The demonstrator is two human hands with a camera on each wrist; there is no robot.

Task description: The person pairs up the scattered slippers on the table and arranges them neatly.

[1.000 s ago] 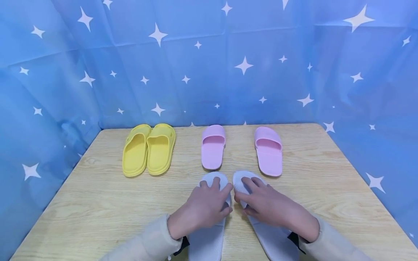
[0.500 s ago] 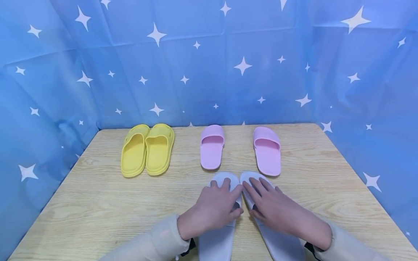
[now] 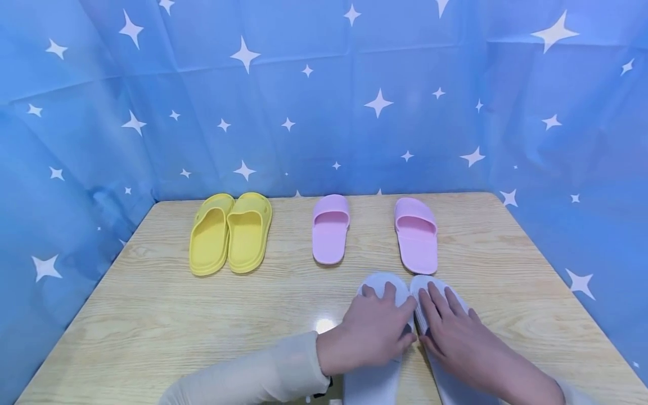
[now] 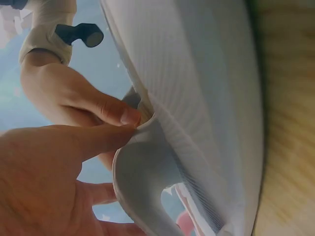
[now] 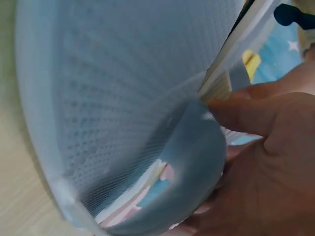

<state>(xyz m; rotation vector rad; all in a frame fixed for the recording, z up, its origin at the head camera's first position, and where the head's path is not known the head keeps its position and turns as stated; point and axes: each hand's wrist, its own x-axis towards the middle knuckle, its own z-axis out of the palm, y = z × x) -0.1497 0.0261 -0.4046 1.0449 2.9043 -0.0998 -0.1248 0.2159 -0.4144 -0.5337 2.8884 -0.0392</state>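
Observation:
Two pale grey slippers lie on the table at the front right of the head view, toes to the back and nearly meeting. My left hand point(image 3: 372, 329) grips the left slipper point(image 3: 372, 385) over its strap; the left wrist view shows the thumb at the edge of that strap point(image 4: 142, 167). Over the right slipper point(image 3: 463, 388), my right hand point(image 3: 463, 337) holds the strap point(image 5: 199, 162), fingers extended across the top and thumb at its inner edge. Both heels run out of the head view at the bottom.
Two yellow clogs point(image 3: 246, 242) stand side by side at the back left of the wooden table point(image 3: 202, 320). Two pink slippers, a left one point(image 3: 329, 244) and a right one point(image 3: 419, 250), stand apart behind the grey pair. A blue starry curtain point(image 3: 304, 95) surrounds the table.
Both hands have slid to the right with the grey slippers, which now sit with their toes just in front of the right pink slipper. The yellow and pink footwear has stayed in place.

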